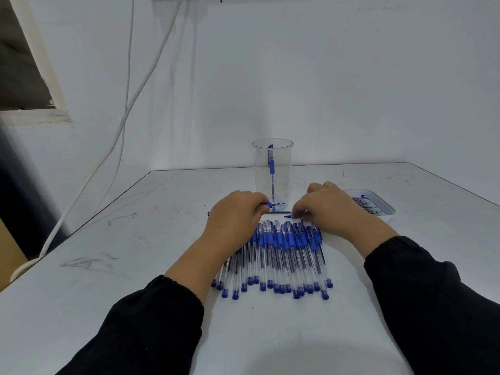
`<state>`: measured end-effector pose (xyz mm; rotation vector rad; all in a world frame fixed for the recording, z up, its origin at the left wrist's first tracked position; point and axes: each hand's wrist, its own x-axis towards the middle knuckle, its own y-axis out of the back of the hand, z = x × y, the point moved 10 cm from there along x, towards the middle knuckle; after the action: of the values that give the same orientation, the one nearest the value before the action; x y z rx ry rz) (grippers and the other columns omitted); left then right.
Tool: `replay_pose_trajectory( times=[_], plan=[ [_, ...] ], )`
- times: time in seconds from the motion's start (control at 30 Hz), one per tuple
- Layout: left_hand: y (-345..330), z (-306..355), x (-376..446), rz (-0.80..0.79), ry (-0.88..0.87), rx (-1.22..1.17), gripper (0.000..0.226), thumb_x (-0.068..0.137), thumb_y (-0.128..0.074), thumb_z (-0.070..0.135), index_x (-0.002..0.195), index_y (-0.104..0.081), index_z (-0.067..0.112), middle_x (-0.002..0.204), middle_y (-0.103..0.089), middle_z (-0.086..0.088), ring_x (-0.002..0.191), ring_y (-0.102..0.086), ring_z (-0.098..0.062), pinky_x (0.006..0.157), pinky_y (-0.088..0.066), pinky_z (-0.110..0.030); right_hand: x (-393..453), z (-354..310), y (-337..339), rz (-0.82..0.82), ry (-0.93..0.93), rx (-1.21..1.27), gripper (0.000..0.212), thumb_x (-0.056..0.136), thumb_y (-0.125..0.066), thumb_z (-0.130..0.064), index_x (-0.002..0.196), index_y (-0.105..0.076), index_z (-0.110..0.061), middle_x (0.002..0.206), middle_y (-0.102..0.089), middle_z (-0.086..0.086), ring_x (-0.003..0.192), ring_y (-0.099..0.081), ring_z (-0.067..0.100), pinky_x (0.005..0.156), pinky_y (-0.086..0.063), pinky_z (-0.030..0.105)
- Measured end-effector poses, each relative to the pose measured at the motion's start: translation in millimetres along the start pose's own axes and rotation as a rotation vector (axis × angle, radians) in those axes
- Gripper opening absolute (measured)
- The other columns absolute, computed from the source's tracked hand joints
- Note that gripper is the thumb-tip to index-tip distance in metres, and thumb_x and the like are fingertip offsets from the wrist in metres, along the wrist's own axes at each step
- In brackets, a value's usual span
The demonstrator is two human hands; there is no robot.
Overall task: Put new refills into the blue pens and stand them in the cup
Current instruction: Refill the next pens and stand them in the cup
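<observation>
White surface: left hand [235,212] grips a blue pen [267,204]; right hand [328,205] pinches its refill [288,216], near the cup [272,169] for easy placement.

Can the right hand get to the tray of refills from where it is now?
Probably yes. The tray lies just right of the right hand on bare table, nothing between them. The fingers seem busy with a small pen part, which it may need to drop first.
</observation>
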<state>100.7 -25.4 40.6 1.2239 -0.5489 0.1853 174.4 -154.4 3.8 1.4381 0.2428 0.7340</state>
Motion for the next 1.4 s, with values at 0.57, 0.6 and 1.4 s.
replay_pose_trajectory(
  times=[0.57,0.6,1.4],
  plan=[
    [-4.4,-3.0,1.8,0.003,-0.012,-0.012,0.029,0.099,-0.040,0.018,0.121,-0.059,0.020,0.111,-0.064,0.001,0.103,-0.049,-0.016,0.080,-0.035,-0.024,-19.2,-17.1,62.2,0.346,0.001,0.218,0.027,0.097,-0.052,-0.024,0.120,-0.067,-0.024,0.103,-0.071,-0.006,0.104,-0.053,0.013,0.082,-0.032,0.028],
    [-4.6,-2.5,1.8,0.006,-0.016,-0.013,0.029,0.099,-0.041,0.018,0.121,-0.060,0.020,0.111,-0.064,0.001,0.103,-0.049,-0.016,0.080,-0.034,-0.024,-20.7,-22.7,65.3,0.361,0.023,0.234,0.026,0.097,-0.053,-0.025,0.118,-0.068,-0.023,0.103,-0.071,-0.006,0.103,-0.054,0.014,0.082,-0.032,0.028],
    [10.9,-22.9,1.4,0.181,0.080,0.075,0.025,0.096,-0.047,0.021,0.114,-0.062,0.030,0.106,-0.065,0.011,0.103,-0.048,-0.014,0.089,-0.022,-0.029,-26.5,20.8,53.8,0.396,-0.127,0.286,0.010,0.090,-0.063,-0.019,0.092,-0.072,-0.022,0.089,-0.067,-0.008,0.094,-0.055,0.018,0.086,-0.037,0.036]
  ],
)
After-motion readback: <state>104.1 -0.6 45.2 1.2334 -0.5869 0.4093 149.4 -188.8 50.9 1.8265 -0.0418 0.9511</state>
